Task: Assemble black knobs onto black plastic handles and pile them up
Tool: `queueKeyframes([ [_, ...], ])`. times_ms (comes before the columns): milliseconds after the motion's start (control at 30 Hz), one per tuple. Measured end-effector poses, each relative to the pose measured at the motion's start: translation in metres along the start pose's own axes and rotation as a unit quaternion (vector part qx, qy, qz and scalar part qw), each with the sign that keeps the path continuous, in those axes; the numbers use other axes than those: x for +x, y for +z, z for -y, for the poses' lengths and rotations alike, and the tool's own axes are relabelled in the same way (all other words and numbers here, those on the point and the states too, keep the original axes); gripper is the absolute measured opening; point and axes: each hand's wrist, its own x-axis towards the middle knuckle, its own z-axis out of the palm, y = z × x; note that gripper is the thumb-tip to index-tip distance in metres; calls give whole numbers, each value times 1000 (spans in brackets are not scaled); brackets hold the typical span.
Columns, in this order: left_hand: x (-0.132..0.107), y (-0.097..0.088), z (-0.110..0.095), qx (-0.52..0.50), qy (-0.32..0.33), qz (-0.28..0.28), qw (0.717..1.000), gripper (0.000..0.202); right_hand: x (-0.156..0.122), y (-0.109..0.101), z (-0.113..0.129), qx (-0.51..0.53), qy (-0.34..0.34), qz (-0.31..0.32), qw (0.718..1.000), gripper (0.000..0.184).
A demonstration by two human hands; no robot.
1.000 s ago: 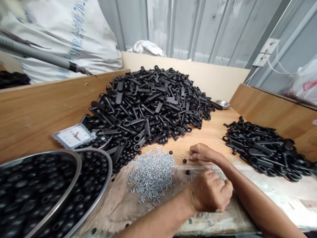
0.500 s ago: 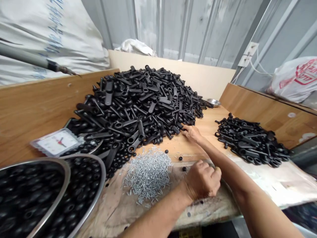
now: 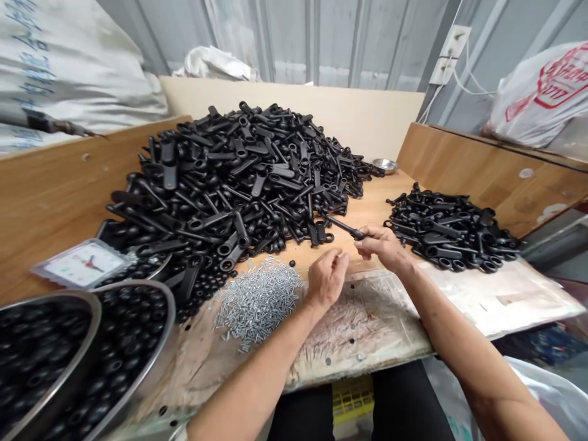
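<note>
My right hand (image 3: 381, 247) pinches one end of a long black plastic lever (image 3: 342, 226), whose other end points toward the big heap of black levers (image 3: 239, 177). My left hand (image 3: 327, 277) is curled beside it, fingertips pressed together, close to the right hand; what it holds, if anything, is hidden. A mound of small silver pins (image 3: 257, 300) lies just left of my left hand. A smaller pile of black levers (image 3: 452, 229) lies to the right of my right hand.
Two steel bowls (image 3: 160, 294) of small black rings stand at the lower left, with a small white clock (image 3: 82, 263) behind them. Wooden side boards (image 3: 478, 171) wall the bench. A little metal dish (image 3: 384, 164) sits at the back. Sacks and a plastic bag lie beyond.
My right hand has drawn back from the big heap with one black lever. My left hand has lifted forward to meet it. The view has shifted right.
</note>
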Motion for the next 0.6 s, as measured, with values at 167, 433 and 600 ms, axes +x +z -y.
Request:
queueKeyframes([
  [167,7,-3,0,-233,-119,2,965,34,-15,32,-9,25,-32,50,998,12],
  [433,16,-12,-2,-352,-165,-100,916,21,-26,40,-12,63,-40,182,980,30],
  [600,14,-16,-8,-310,-175,-67,932,20,-22,19,1,228,-23,48,972,27],
])
